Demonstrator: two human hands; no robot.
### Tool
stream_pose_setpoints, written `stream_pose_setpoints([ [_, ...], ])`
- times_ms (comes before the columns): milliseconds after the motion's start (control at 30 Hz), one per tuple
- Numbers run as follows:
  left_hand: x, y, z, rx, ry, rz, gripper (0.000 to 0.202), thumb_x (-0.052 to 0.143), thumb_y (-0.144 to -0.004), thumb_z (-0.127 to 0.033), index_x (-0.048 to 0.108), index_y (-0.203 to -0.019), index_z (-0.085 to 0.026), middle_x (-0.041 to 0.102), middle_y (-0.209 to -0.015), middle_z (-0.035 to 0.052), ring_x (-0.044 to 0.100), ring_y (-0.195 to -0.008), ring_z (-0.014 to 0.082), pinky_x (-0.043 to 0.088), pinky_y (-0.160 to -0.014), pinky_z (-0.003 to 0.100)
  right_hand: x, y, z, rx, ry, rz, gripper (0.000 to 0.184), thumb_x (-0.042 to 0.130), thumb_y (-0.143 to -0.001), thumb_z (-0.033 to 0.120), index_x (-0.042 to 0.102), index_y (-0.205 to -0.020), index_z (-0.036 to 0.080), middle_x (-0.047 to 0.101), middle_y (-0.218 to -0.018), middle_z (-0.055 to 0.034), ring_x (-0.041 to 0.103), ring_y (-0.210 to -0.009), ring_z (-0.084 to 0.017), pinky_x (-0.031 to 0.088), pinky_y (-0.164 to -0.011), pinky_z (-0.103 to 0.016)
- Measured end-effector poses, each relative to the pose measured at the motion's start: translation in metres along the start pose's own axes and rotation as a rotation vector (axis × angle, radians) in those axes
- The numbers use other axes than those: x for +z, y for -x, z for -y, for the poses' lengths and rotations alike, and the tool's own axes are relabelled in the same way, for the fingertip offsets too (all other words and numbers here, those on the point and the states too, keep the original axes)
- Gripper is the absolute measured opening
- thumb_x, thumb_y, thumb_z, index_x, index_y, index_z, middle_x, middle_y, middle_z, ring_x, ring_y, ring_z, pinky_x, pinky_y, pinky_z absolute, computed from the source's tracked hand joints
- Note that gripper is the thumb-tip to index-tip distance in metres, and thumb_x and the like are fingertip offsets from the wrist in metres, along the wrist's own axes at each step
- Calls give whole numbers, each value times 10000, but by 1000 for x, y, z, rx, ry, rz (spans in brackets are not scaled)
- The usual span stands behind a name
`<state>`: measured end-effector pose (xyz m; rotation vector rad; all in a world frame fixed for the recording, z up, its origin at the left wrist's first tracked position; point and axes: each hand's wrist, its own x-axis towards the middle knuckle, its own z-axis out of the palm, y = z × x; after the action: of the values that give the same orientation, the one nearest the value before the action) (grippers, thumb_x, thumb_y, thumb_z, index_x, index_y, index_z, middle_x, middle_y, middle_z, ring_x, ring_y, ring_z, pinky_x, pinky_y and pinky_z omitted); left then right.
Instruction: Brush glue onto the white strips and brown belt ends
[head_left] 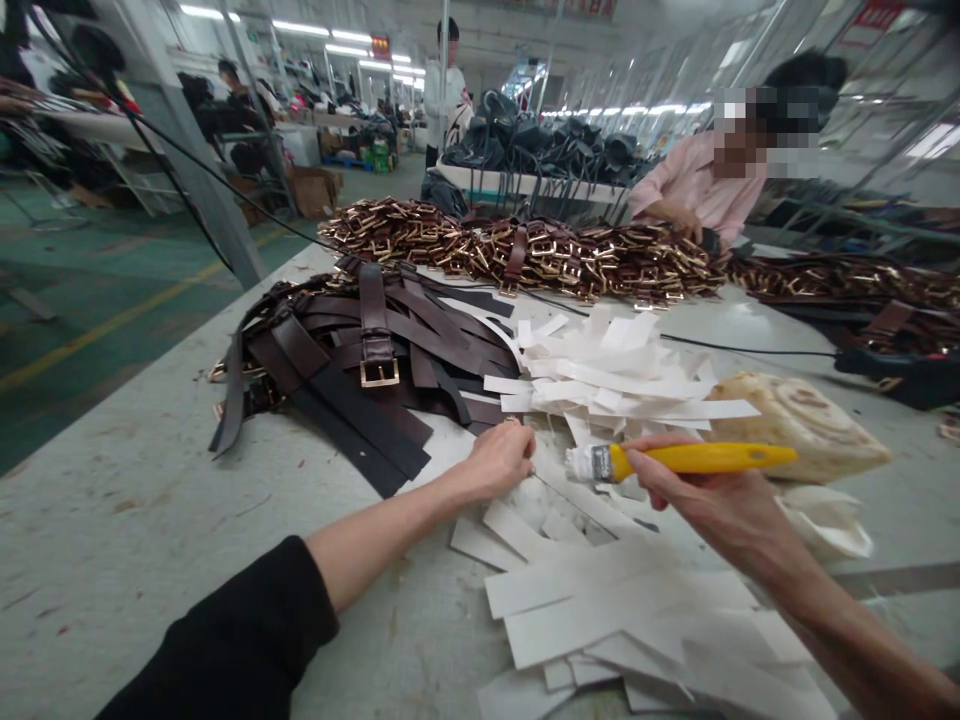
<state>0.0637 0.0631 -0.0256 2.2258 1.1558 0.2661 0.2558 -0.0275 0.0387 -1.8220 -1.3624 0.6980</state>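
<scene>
My right hand (697, 490) is closed around the yellow handle of a paintbrush (705, 458), whose bristles are coated white and point left. Close to the brush tip, my left hand (504, 458) is closed with its fingers curled down; what they pinch, if anything, is hidden. White strips (622, 600) lie overlapped below both hands, and a second loose heap of white strips (607, 365) is just beyond them. Dark brown belt straps (405, 340) with gold buckles are piled to the left of that heap, near my left hand.
A long mound of gold-buckled brown straps (525, 250) runs along the table's (187, 570) far side. A stained yellowish bag (802, 425) sits at the right. Black cords cross the tabletop. A co-worker in a pink shirt (697, 180) stands across the table.
</scene>
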Motion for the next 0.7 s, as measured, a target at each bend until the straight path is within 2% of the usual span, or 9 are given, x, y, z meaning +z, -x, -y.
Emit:
stream_pose_setpoints([
  [67,3,-1,-5,-5,61,-15,92,582,-703,-133,624,-784,-146,634,-848,63,586,-825,196,462,-765,298,1,-1,-1,-19,-6,-11,362,633,-655,527,664,-810,201,543,-534,8,503,-477,-139,463,-454,-254],
  [167,7,-2,-7,-64,351,34,85,535,-718,-122,615,-696,-139,623,-650,28,614,-678,155,483,-682,258,1,0,1,-42,-23,-27,336,633,-657,515,660,-777,202,528,-514,12,510,-481,-143,463,-452,-253],
  [267,9,-5,-5,-237,686,147,130,513,-694,-73,586,-599,-124,552,-484,-7,602,-527,119,462,-542,192,6,1,4,-43,-21,-39,317,620,-673,504,654,-766,203,532,-517,10,524,-495,-147,463,-456,-250],
  [367,10,-7,-6,-389,936,192,166,510,-663,-18,566,-539,-114,531,-441,-22,574,-447,86,440,-475,145,16,0,3,-53,-57,-1,314,616,-692,493,654,-787,196,542,-533,10,505,-476,-136,444,-446,-248],
  [500,10,-7,-5,-449,1033,208,196,512,-671,4,558,-516,-107,546,-447,-19,580,-444,75,478,-498,135,22,-1,-6,-66,-73,84,321,613,-688,490,657,-779,186,512,-510,26,458,-451,-116,397,-428,-236],
  [700,9,-5,-8,-493,1066,244,176,514,-712,5,556,-575,-98,594,-484,10,591,-432,84,504,-504,161,17,4,-6,-32,-60,19,322,596,-694,485,656,-772,178,530,-519,18,467,-452,-114,400,-429,-231],
])
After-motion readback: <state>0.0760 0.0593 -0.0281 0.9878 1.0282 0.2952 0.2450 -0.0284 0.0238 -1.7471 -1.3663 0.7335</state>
